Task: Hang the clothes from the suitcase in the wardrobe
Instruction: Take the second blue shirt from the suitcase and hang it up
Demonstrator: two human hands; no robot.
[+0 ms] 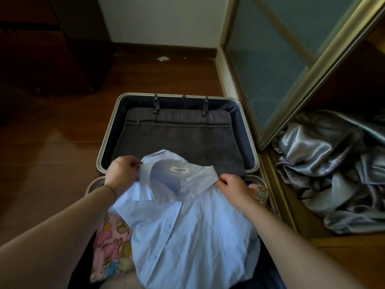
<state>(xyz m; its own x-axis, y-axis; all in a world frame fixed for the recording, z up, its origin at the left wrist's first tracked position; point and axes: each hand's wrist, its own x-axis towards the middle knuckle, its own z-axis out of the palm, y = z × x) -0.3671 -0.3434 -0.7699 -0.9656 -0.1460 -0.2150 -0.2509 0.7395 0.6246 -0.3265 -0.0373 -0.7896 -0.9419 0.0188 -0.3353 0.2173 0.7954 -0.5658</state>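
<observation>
From the head camera: the light blue shirt (187, 232) lies over the open suitcase (177, 130), collar away from the person, its length running toward them; the left hand (121, 174) pinches one collar end, the right hand (233, 189) the other — equally near; the wardrobe (341, 101) stands open to the right.

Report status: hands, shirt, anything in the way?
Left hand and right hand pinch blue shirt collar. Shirt over open suitcase. Nothing blocking.
</observation>
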